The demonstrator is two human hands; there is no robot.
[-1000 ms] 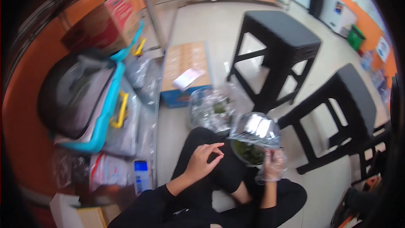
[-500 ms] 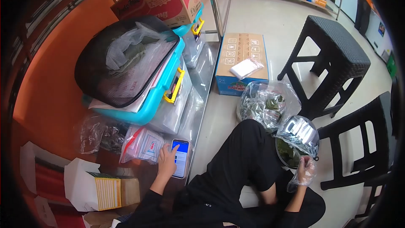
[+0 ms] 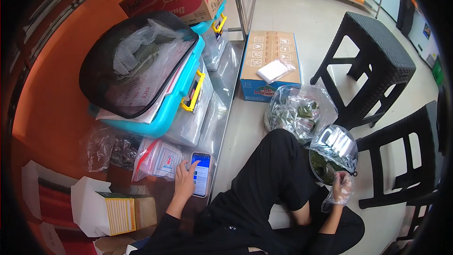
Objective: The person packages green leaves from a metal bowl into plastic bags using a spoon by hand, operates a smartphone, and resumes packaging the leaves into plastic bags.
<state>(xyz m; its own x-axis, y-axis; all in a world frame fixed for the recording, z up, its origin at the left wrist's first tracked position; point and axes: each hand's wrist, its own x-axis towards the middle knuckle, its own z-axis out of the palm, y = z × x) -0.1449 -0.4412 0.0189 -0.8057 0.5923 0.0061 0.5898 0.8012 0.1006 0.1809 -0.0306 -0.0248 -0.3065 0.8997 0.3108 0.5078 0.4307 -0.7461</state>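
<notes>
My bare left hand [image 3: 185, 179] is at a lit phone [image 3: 201, 174] lying on the metal shelf, one finger stretched over its blue-and-white screen. In a clear plastic glove, my right hand [image 3: 341, 188] is at the near edge of a round container [image 3: 322, 168] of green leaves. Its fingers are bent; what they hold, if anything, is too small to tell. A shiny clear plastic sheet [image 3: 336, 147] covers part of the container. Just behind it sits a clear plastic bag [image 3: 302, 113] with green contents.
A cardboard box [image 3: 269, 49] carries a white packet [image 3: 275, 71]. Black stools [image 3: 377, 47] stand at the right. On the left shelf are a turquoise-lidded bin [image 3: 163, 123], a mesh food cover [image 3: 137, 66], a red-zip plastic bag [image 3: 158, 159] and an open white carton [image 3: 92, 205].
Over the last second, my left hand has gone from above my lap to the phone, and the view has swung left. My right hand has stayed by the container.
</notes>
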